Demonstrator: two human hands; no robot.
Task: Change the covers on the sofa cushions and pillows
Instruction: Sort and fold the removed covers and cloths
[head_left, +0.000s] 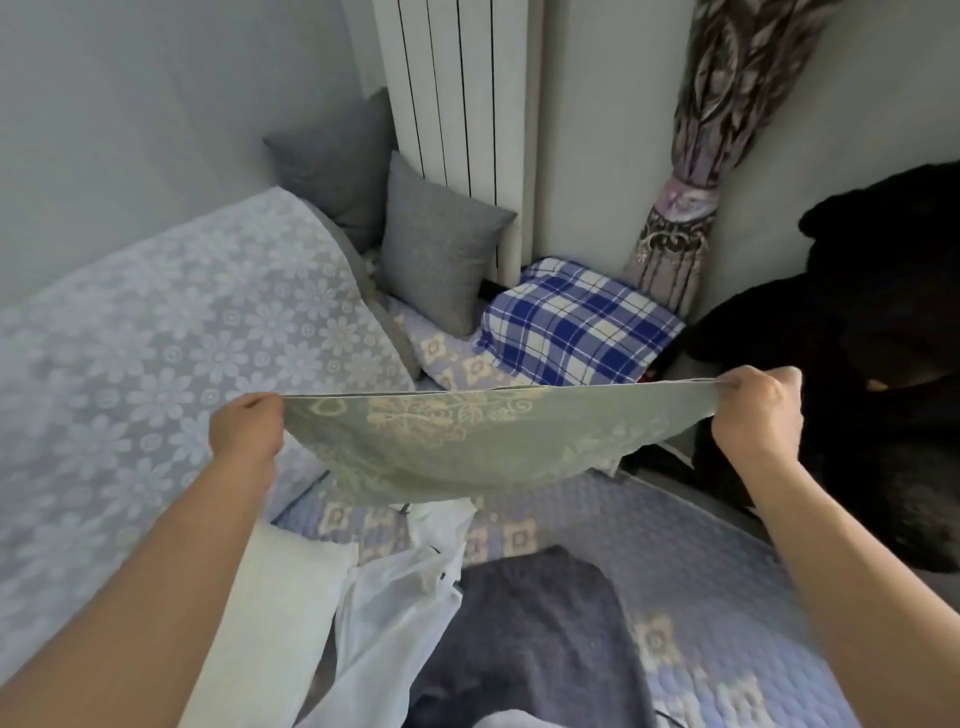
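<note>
Hands raised and set wide apart, both clenched on one cloth: left hand (248, 430) grips the left top corner of a green floral cover (457, 441), fingers curled over its edge; right hand (756, 410) pinches the right top corner in a closed fist. Cover stretched taut along its upper edge between the two, the rest sagging in a curve above the sofa seat (701, 545), not touching it as far as can be seen. Nearest, below the arms: a white pillow insert (275, 597) at the left forearm, a crumpled clear plastic bag (395, 597) beside it, contents not discernible, and a dark blue-grey cover (535, 623) lying on the quilted lilac seat. Left, a lilac flower-patterned back cushion (156, 338) leaning along the wall. Beyond the held cover, a blue-and-white checked pillow (576, 322) lying flat. Further back in the corner, two grey pillows (441, 249) upright against a white radiator (457, 93). Right, a tied patterned curtain (691, 182) and a large black mass (857, 338), unidentifiable.
</note>
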